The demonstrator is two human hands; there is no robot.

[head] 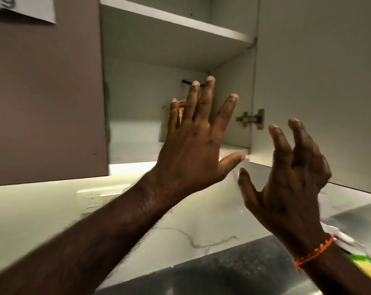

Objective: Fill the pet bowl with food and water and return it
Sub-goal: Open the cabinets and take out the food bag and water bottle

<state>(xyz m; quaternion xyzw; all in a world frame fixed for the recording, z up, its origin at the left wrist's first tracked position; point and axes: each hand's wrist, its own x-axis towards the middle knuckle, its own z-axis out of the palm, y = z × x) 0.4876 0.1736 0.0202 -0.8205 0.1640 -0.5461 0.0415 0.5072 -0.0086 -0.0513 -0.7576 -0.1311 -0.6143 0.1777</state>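
Observation:
My left hand [193,143] is raised in front of an open wall cabinet [159,86], fingers spread, holding nothing. Behind its fingers a yellow-orange package [181,107] stands on the lower shelf, mostly hidden. My right hand [291,179] is lifted below the open cabinet door [318,81], fingers curled loosely apart and empty; an orange thread band circles its wrist. No pet bowl shows clearly; a green and yellow round object [366,267] peeks in at the lower right, blurred.
A shut brown cabinet door [44,99] with a paper label is at left. Something green [106,107] stands behind its edge. Below are a lit marble backsplash with a wall socket [93,201], a dark speckled counter [233,271], and white paper [342,237].

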